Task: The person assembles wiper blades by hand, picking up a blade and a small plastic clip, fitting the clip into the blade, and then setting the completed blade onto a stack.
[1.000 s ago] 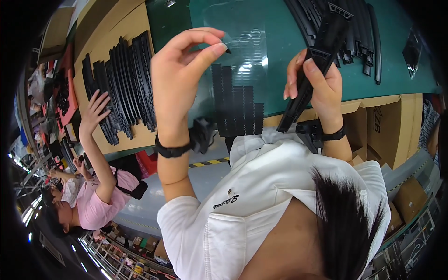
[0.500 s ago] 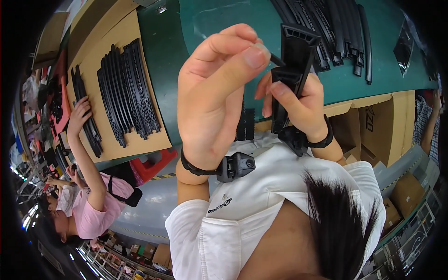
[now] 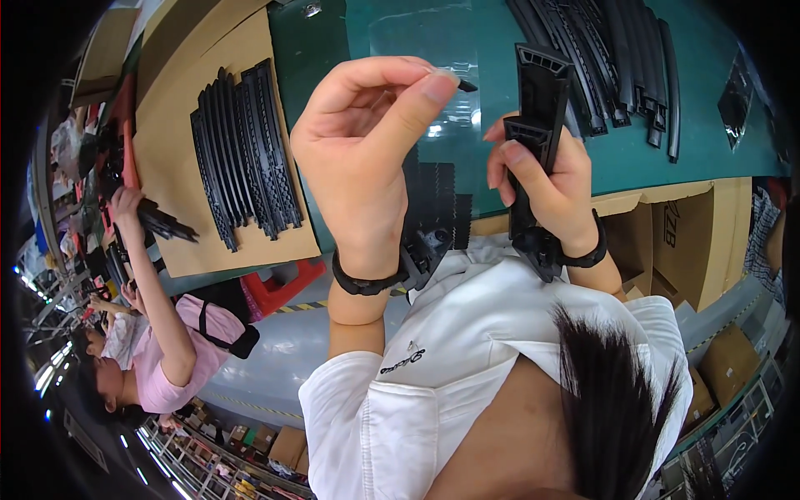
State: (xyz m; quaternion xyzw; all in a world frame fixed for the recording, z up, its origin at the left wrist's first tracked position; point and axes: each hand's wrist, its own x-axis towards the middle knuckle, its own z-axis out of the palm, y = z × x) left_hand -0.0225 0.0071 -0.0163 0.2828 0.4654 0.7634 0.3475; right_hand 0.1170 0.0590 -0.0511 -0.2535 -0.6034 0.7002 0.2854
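My left hand [image 3: 358, 142] is raised over the green table, thumb and fingertips pinched on a small black piece [image 3: 467, 85] whose kind I cannot make out. To its right, my right hand [image 3: 554, 179] is closed around long black plastic trim strips [image 3: 546, 79]. Their ribbed ends point away from me, one end higher than the other, and the thumb presses on the nearer one. The small piece is apart from the strips. The strips' lower part is partly hidden by the hand and the wrist strap.
Black strips lie in a row on cardboard [image 3: 158, 158] at left, and more strips [image 3: 617, 67] sit at the far right. A clear plastic sheet [image 3: 425, 37] rests on the green table [image 3: 492, 75]. A co-worker [image 3: 171, 346] at left holds several strips. An open carton [image 3: 717, 233] stands at right.
My left hand has drawn left, away from the strips, with the small black piece still pinched. The right hand keeps its hold. The co-worker's strips have been lifted and turned.
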